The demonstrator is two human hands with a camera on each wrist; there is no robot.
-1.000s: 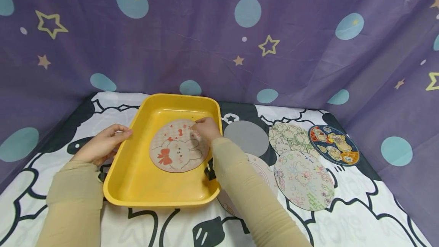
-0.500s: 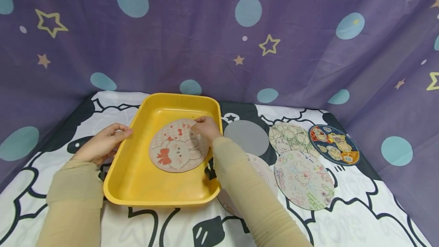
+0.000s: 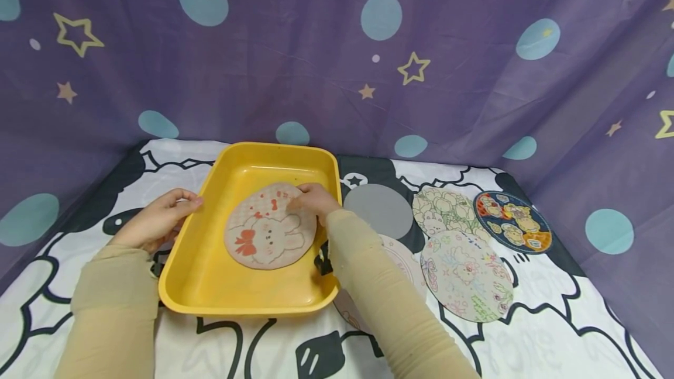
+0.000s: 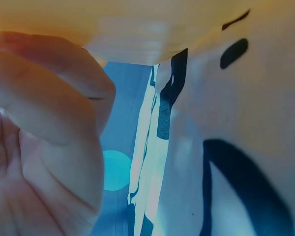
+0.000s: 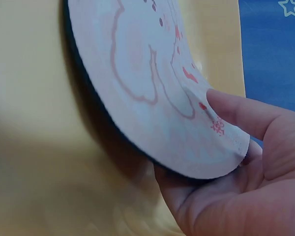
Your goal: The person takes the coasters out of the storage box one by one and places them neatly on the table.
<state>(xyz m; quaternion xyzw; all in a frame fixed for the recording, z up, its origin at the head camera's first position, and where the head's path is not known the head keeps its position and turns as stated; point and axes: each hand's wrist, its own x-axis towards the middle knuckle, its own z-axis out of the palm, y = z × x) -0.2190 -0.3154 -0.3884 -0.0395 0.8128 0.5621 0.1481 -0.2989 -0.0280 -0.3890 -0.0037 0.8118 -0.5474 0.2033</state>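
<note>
A yellow rectangular tray (image 3: 237, 294) lies on the left of the cloth. My left hand (image 3: 159, 220) grips its left rim; in the left wrist view, curled fingers (image 4: 49, 93) meet the tray's edge. Inside the tray is a round pink mouse pad (image 3: 270, 241) printed with a white bunny, a red bow and hearts. My right hand (image 3: 316, 200) pinches the pad's far right edge. Seen from the right wrist, the thumb is on the printed face, other fingers are beneath, and the dark-edged pad bends upward, partly off the tray floor.
Right of the tray lie a plain grey disc (image 3: 379, 210), a green-drawn pad (image 3: 444, 209), a dark blue pad (image 3: 513, 223) and a doodle-printed pad (image 3: 466, 276). A pale pink pad (image 3: 402, 259) is partly under my right forearm. A purple curtain (image 3: 316, 63) hangs behind.
The bunny mouse pad has shifted slightly left and toward me and is more bent at its right side. My right fingers reach a little further over it. Left hand and tray stay put.
</note>
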